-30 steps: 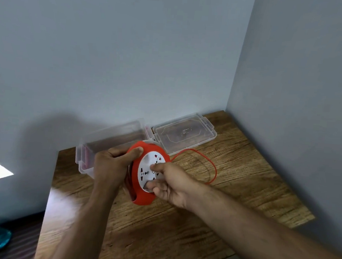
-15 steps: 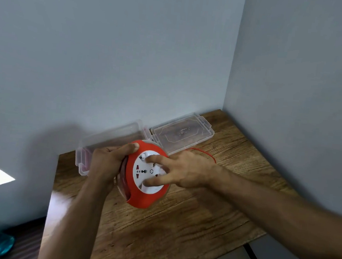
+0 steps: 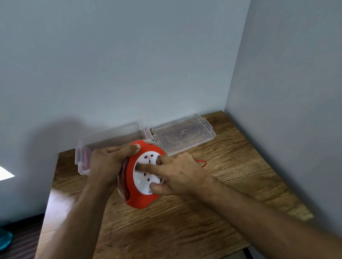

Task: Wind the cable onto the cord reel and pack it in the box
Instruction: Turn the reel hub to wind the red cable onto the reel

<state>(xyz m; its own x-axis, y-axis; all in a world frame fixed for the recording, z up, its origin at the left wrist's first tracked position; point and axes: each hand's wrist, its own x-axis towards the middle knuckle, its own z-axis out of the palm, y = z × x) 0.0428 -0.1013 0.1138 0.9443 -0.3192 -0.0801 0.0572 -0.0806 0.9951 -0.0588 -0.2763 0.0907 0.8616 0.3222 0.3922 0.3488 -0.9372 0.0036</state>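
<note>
I see the left hand (image 3: 108, 163) gripping the red cord reel (image 3: 140, 190) on edge above the counter (image 3: 178, 232), right hand (image 3: 180, 174) fingers (image 3: 144, 166) pressed on its white face. The loose cable (image 3: 202, 162) trails right, toward the back-right corner; the open box (image 3: 112, 133) waits behind.

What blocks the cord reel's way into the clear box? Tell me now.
Nothing visible does. The clear box sits open just behind the cord reel, its lid swung aside to the right. The left hand holds the reel; a bit of red cable remains on the table.
</note>
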